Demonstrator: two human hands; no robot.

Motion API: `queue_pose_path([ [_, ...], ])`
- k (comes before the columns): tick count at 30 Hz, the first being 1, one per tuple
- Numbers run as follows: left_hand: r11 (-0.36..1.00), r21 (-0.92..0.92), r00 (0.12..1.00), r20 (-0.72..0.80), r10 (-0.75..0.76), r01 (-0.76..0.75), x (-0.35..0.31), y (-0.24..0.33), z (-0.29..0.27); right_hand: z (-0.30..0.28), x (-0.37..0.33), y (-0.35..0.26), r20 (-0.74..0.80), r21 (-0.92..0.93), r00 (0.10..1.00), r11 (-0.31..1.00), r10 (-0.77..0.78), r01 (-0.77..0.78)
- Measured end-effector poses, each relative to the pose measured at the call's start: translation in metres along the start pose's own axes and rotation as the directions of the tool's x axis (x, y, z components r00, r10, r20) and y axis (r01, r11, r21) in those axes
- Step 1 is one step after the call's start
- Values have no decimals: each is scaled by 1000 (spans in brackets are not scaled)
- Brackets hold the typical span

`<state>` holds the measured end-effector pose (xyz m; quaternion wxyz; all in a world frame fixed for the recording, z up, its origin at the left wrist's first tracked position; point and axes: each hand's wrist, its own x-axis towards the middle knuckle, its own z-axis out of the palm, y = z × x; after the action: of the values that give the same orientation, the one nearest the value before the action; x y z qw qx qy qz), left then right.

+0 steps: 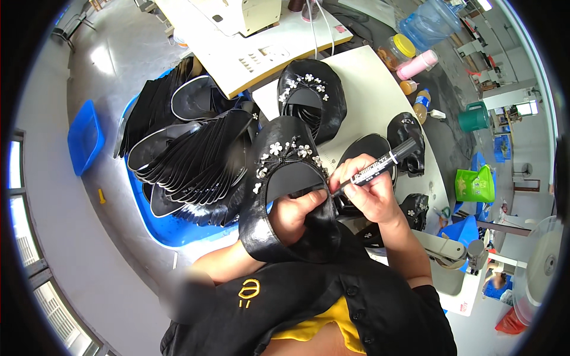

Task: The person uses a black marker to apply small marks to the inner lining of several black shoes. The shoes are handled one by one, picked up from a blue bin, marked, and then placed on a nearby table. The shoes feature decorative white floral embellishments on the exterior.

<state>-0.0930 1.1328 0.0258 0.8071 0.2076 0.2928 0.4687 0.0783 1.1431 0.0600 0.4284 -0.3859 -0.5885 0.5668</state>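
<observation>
My left hand reaches into the opening of a black shoe upper and grips it, thumb inside near the right edge. White flower ornaments run along the upper's front. My right hand pinches a black marker pen, angled down to the left, its tip at the upper's right edge. Whether the tip touches I cannot tell. Just beyond lies another flowered black upper on the white tabletop. More black pieces, among them an upper, lie right of my right hand.
Stacked black shoe pieces fill a blue tub at left. A sewing machine stands on the far table. Along the right are a yellow-lidded jar, a pink flask, a bottle and a machine arm.
</observation>
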Motion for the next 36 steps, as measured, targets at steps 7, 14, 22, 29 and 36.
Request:
queue_pose_path([
  [7, 999, 20, 999, 25, -45, 45, 2, 0, -4, -1, -6, 2, -25, 6, 999, 999, 46, -46],
  [14, 995, -68, 997, 37, -75, 77, -3, -2, 3, -9, -12, 0, 59, -31, 997, 998, 47, -46],
  [22, 986, -94, 990, 37, -137, 140, -5, -6, 1, -5, -20, 4, 38, 11, 997, 998, -63, 63],
  [29, 981, -130, 990, 29, -139, 141, -9, -9, 4, -1, -27, 3, -6, 115, 1000, 993, -18, 19],
  [36, 963, -185, 981, 53, -188, 194, -13, -11, 0, -1, -30, 1, 3, 53, 1000, 999, -3, 2],
])
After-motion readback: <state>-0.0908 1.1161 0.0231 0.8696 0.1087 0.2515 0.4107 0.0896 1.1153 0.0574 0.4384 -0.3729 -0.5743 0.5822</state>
